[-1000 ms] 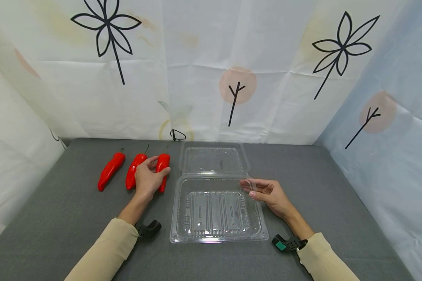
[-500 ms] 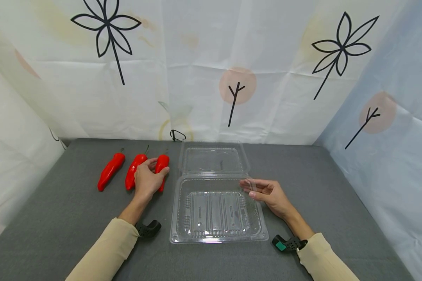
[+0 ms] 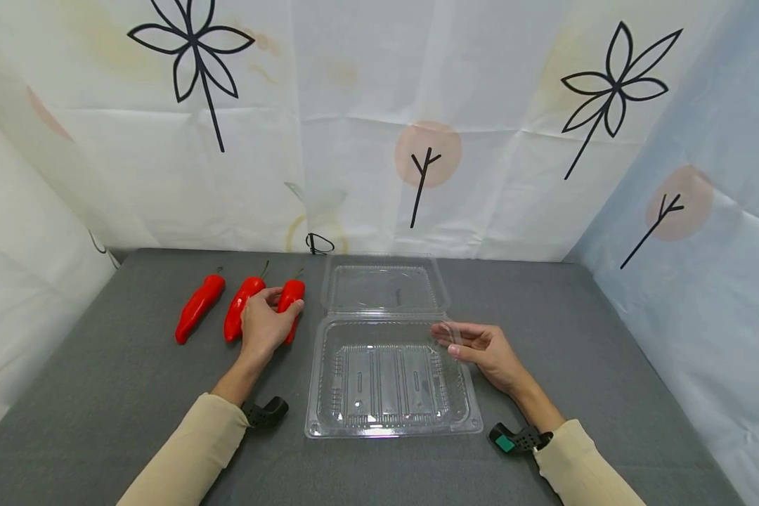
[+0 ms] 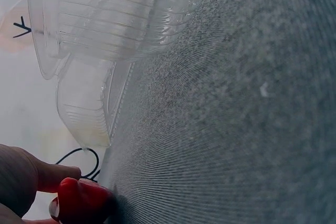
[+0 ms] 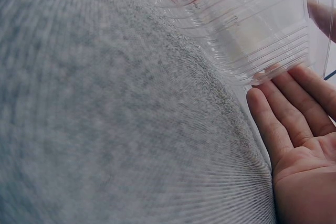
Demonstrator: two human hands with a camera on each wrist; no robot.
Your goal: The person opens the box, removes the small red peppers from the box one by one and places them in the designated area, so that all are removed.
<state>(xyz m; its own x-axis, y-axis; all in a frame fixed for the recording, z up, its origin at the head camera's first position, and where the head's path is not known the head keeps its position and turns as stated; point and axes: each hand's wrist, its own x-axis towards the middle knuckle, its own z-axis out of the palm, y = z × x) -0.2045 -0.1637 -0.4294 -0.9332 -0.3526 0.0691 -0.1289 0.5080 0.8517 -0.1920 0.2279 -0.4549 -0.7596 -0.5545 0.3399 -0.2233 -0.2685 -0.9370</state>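
Note:
Three long red peppers lie at the left of the table in the head view. My left hand (image 3: 267, 327) pinches the rightmost red pepper (image 3: 290, 295) between thumb and fingers; the left wrist view shows this pepper (image 4: 81, 201) low, next to the thumb. Beside that hand is the middle red pepper (image 3: 236, 313), with the left red pepper (image 3: 199, 309) farther off. A clear plastic clamshell container (image 3: 379, 430) stands with its lid folded back. My right hand (image 3: 490, 351) holds its right side, thumb at the rim; fairly straight fingers (image 5: 286, 114) lie against the outer wall.
The container's lid (image 3: 386, 288) lies behind its base, near the foot of the patterned cloth backdrop (image 3: 367, 140). Grey cloth covers the table (image 3: 575, 337). Black bands (image 3: 266, 412) sit at both wrists.
The left hand and the rightmost pepper have shifted very slightly left, and the pepper's stem shows more clearly. My right hand and the container keep their places.

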